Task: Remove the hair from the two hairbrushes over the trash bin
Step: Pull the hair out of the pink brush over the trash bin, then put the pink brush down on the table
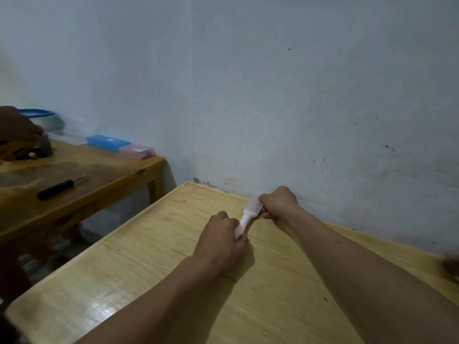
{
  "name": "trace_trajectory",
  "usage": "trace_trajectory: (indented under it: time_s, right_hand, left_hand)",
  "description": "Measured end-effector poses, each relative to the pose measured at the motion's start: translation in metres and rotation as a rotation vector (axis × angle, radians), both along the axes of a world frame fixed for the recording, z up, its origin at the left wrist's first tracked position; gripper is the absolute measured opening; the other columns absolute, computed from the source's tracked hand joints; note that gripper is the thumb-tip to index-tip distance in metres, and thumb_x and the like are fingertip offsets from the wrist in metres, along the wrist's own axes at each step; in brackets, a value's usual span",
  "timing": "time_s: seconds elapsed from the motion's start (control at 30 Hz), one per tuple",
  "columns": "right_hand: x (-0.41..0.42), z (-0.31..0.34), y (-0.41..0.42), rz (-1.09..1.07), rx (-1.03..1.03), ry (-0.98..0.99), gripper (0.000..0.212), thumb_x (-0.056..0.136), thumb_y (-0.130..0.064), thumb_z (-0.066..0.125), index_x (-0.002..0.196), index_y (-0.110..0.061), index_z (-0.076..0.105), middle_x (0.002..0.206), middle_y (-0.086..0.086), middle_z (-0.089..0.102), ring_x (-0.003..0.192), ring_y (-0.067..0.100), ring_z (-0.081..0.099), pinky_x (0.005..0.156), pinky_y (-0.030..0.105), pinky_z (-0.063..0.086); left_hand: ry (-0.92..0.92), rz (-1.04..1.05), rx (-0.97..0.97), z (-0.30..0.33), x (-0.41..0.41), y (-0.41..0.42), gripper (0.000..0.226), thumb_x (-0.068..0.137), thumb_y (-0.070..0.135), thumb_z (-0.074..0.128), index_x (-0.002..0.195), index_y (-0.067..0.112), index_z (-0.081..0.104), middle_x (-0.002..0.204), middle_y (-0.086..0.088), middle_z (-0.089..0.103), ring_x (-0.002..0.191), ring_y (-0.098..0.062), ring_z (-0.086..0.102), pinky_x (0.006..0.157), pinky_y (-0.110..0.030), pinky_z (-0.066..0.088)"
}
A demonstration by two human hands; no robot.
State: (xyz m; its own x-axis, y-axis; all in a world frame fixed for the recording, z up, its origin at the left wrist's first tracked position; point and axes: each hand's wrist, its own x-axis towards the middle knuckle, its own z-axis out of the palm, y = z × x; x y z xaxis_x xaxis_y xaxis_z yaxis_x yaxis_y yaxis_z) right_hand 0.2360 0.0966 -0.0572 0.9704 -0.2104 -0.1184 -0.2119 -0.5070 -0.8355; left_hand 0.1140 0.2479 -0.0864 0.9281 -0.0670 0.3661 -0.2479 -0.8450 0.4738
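Note:
A small pale pink hairbrush (249,214) lies low over the light wooden table (154,256) near the wall. My left hand (222,240) is closed around its handle. My right hand (279,202) grips the far end of the bristled head, fingers curled on it. Whether hair sits in the bristles is too small to tell. A dark blurred object (450,266) at the table's right edge cannot be identified. No trash bin is in view.
A second wooden table (104,175) stands to the left with a black-handled tool (60,187), a blue case (108,142) and a pink case (137,151). Another person's hand (18,127) works there beside a blue-rimmed bowl (46,119). A gap separates the tables.

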Motion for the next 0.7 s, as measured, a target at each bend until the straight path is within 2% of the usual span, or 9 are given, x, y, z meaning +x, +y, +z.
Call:
trace_trajectory:
  time_s: [0.07, 0.17, 0.27, 0.43, 0.53, 0.6, 0.7]
  right_hand:
    - [0.000, 0.001, 0.000, 0.009, 0.005, 0.007, 0.019, 0.097, -0.012, 0.062, 0.082, 0.000, 0.062, 0.095, 0.020, 0.075, 0.051, 0.022, 0.067, 0.038, 0.022, 0.050]
    - [-0.003, 0.003, -0.001, 0.022, 0.028, 0.016, 0.017, 0.096, -0.012, 0.060, 0.085, 0.001, 0.063, 0.096, 0.022, 0.074, 0.058, 0.027, 0.068, 0.052, 0.030, 0.057]
    - [-0.015, 0.012, -0.008, 0.042, 0.040, 0.023, 0.014, 0.097, -0.012, 0.058, 0.089, 0.000, 0.060, 0.092, 0.020, 0.070, 0.060, 0.026, 0.063, 0.047, 0.028, 0.051]
    - [-0.035, 0.046, -0.035, 0.066, -0.075, 0.007, 0.019, 0.098, -0.017, 0.061, 0.088, -0.002, 0.053, 0.089, 0.017, 0.067, 0.067, 0.027, 0.068, 0.062, 0.034, 0.061]
    - [-0.054, 0.067, -0.061, 0.087, -0.093, -0.008, 0.027, 0.098, -0.018, 0.062, 0.113, 0.003, 0.054, 0.098, 0.016, 0.064, 0.083, 0.030, 0.074, 0.074, 0.040, 0.066]
    - [-0.072, 0.078, -0.078, 0.094, -0.118, -0.012, 0.035, 0.098, -0.020, 0.063, 0.121, 0.005, 0.053, 0.107, 0.018, 0.064, 0.096, 0.032, 0.075, 0.081, 0.045, 0.065]
    - [-0.101, 0.086, -0.104, 0.090, -0.172, -0.021, 0.039, 0.098, -0.022, 0.064, 0.124, 0.004, 0.053, 0.114, 0.017, 0.062, 0.099, 0.031, 0.074, 0.078, 0.043, 0.065]
  left_hand:
    - [0.008, 0.012, 0.005, 0.000, 0.000, -0.001, 0.031, 0.091, 0.034, 0.057, 0.106, 0.011, 0.069, 0.092, -0.002, 0.051, 0.085, -0.016, 0.048, 0.067, -0.029, 0.038]
    - [0.019, 0.000, 0.065, 0.003, -0.006, -0.005, 0.046, 0.091, 0.041, 0.056, 0.125, 0.011, 0.057, 0.111, -0.004, 0.053, 0.099, -0.018, 0.048, 0.079, -0.030, 0.043]
    - [0.001, -0.001, 0.136, 0.009, -0.017, -0.009, 0.065, 0.091, 0.050, 0.054, 0.142, 0.014, 0.038, 0.133, -0.007, 0.045, 0.117, -0.021, 0.043, 0.095, -0.035, 0.043]
    - [-0.085, 0.020, 0.184, 0.025, -0.032, -0.025, 0.061, 0.092, 0.053, 0.050, 0.139, 0.015, 0.042, 0.137, -0.007, 0.043, 0.119, -0.021, 0.038, 0.096, -0.032, 0.038]
    - [-0.079, -0.011, 0.188, 0.034, -0.048, -0.046, 0.062, 0.092, 0.053, 0.050, 0.139, 0.013, 0.042, 0.135, -0.008, 0.045, 0.120, -0.022, 0.039, 0.098, -0.033, 0.038]
    - [-0.069, -0.040, 0.177, 0.037, -0.060, -0.063, 0.060, 0.094, 0.052, 0.051, 0.139, 0.013, 0.043, 0.135, -0.008, 0.048, 0.122, -0.023, 0.041, 0.098, -0.035, 0.040]
    - [-0.066, -0.100, 0.177, 0.040, -0.078, -0.089, 0.053, 0.095, 0.049, 0.050, 0.133, 0.012, 0.048, 0.134, -0.009, 0.053, 0.123, -0.024, 0.045, 0.096, -0.037, 0.042]
